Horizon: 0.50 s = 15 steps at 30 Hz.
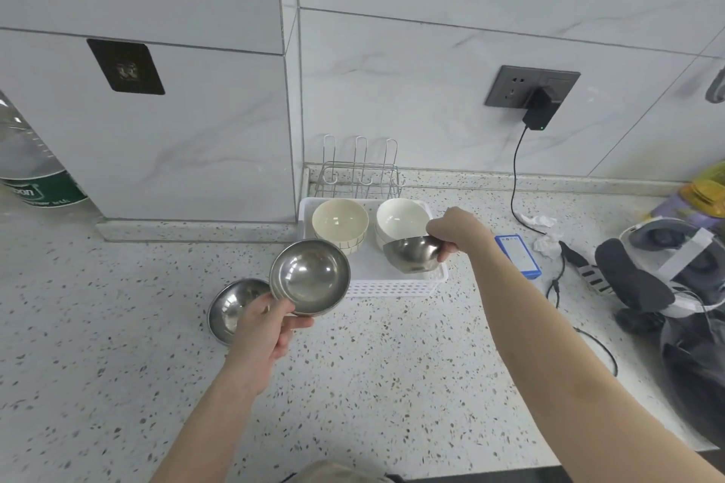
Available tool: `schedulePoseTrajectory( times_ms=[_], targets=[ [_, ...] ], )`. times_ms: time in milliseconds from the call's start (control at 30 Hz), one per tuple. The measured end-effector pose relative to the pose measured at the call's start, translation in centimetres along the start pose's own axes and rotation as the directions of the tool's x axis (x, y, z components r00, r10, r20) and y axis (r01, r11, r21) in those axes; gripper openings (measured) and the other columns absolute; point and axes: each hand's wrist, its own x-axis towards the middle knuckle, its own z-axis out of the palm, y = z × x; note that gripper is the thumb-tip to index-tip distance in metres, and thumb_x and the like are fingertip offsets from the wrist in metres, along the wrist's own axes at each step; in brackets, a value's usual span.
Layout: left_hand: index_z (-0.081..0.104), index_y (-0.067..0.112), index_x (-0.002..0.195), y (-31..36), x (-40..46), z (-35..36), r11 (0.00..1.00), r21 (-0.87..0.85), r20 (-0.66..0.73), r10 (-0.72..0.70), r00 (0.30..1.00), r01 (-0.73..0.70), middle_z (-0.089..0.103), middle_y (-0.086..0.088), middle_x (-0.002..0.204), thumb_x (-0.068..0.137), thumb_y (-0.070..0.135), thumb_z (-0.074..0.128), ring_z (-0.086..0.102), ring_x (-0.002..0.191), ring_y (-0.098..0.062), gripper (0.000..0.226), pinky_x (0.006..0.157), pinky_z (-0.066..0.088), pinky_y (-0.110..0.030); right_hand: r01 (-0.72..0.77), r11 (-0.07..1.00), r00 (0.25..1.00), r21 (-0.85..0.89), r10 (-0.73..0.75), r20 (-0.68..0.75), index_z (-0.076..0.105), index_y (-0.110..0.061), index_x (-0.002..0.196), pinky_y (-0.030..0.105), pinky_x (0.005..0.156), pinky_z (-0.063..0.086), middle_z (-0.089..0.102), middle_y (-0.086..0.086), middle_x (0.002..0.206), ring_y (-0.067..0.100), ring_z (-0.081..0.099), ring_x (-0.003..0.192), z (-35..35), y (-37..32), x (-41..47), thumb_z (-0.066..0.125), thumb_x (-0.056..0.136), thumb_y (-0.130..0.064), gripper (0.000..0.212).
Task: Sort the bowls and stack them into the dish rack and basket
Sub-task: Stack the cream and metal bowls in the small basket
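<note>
My left hand [266, 329] grips the near rim of a steel bowl [310, 276], which tilts toward me just left of the white plastic basket [392, 288]. A second steel bowl [231, 306] rests on the counter behind that hand, partly hidden. My right hand [457, 227] holds another steel bowl [412, 253] by its rim, over the basket's front right part. Inside the basket, a cream bowl stack [339, 222] stands at the back left and a white bowl stack [400, 218] at the back right. An empty wire dish rack [359, 172] stands behind the basket against the wall.
A blue-edged card [518, 255], crumpled tissue [545, 231] and a charger cable [514, 176] lie right of the basket. A headset with dark gear [667, 278] fills the right counter. A large water bottle [31, 161] stands at the far left. A tiled pillar [176, 129] juts out left of the rack.
</note>
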Motion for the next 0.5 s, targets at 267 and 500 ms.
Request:
schedulePoseTrajectory(
  times_ms=[267,500],
  targets=[
    [0.060,0.007,0.118,-0.2,0.9,-0.5,1.000,-0.005,0.012,-0.029,1.000,0.029,0.075,-0.024,0.087,0.095,0.012,0.057,0.041,0.044,-0.008,0.024,0.035,0.025,-0.017,-0.051,0.998,0.996,0.037,0.049,0.072,0.057,-0.001,0.082,0.021,0.039,0.030,0.066,0.015,0.054,0.016,0.052,0.039,0.7,-1.0,1.8,0.039,0.077,-0.001,0.020],
    [0.059,0.006,0.117,-0.1,1.5,-0.2,0.999,0.000,0.020,-0.038,0.999,0.038,0.075,-0.022,0.084,0.095,0.013,0.057,0.039,0.043,-0.008,0.023,0.035,0.026,-0.017,-0.074,0.995,0.983,-0.066,0.084,0.166,0.054,0.003,0.095,0.018,0.033,0.023,0.061,0.017,0.060,0.015,0.048,0.040,-0.5,-2.2,2.0,0.033,0.089,-0.003,0.022]
  ],
)
